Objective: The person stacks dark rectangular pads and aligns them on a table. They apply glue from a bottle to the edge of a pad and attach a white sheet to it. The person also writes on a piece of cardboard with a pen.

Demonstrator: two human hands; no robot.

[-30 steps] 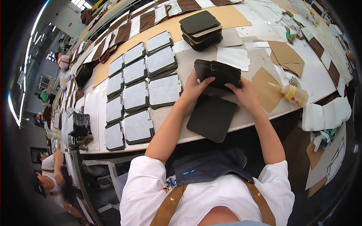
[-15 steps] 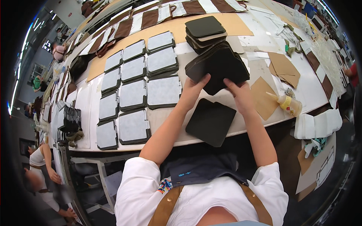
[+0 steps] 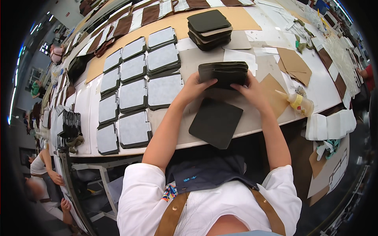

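Between my two hands is a stack of dark panels [image 3: 223, 74], stood up on edge so the layered edges show along its top. My left hand [image 3: 196, 87] grips its left side, thumb across the near face. The right side is clasped by my right hand [image 3: 251, 91], its thumb also on the near face. Closer to me, a loose dark panel [image 3: 216, 122] lies flat at the table's front edge. Beyond my hands stands another pile of dark panels [image 3: 209, 21], with a tan layer in it. Fingers behind the held stack are partly hidden.
To the left, rows of dark-edged stacks with pale grey tops [image 3: 133, 96] cover the white table. A glue bottle [image 3: 301, 104] lies at right, near brown card sheets [image 3: 294, 67]. White folded pieces [image 3: 330, 126] hang by the right edge. A co-worker's hand [image 3: 56, 177] is at far left.
The held stack has gone from a fanned, tilted position to upright with its edges evened together. My hands have shifted slightly around its sides. The head view has moved a little.
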